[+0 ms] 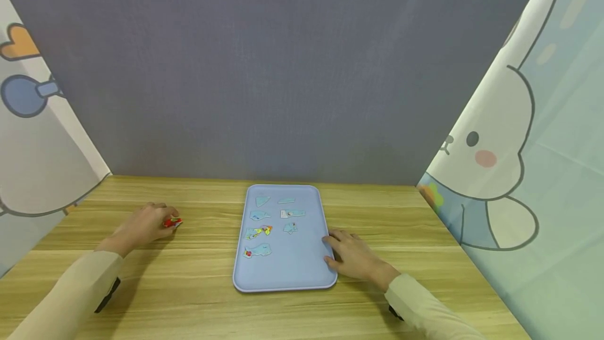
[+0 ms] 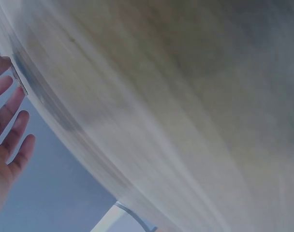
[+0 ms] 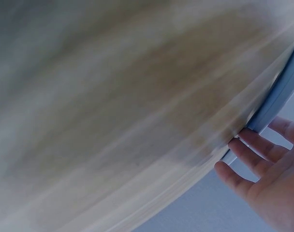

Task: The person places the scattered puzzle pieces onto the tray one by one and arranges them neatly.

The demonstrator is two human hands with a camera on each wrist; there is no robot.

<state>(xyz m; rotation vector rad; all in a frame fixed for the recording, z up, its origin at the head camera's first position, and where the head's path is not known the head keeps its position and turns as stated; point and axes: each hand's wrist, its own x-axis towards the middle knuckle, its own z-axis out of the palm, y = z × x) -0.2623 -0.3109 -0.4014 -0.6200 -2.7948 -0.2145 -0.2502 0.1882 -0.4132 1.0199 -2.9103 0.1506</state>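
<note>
A small puzzle piece with red on it (image 1: 172, 222) is pinched between the thumb and fingertips of my left hand (image 1: 147, 223), close over the table at the left. In the left wrist view the piece (image 2: 18, 79) shows edge-on, and the other fingers are spread. My right hand (image 1: 354, 256) rests at the right rim of a pale blue tray (image 1: 283, 280), fingertips and thumb touching the edge. Several puzzle pieces lie apart in the tray, among them a yellow-patterned piece (image 1: 258, 232), a light blue one with a red corner (image 1: 258, 250) and a small jagged one (image 1: 290, 228).
The wooden table (image 1: 189, 287) runs back to a grey panel (image 1: 264, 77). Cartoon-printed curtains (image 1: 557, 172) flank it on both sides. The tray stands on the table between my hands.
</note>
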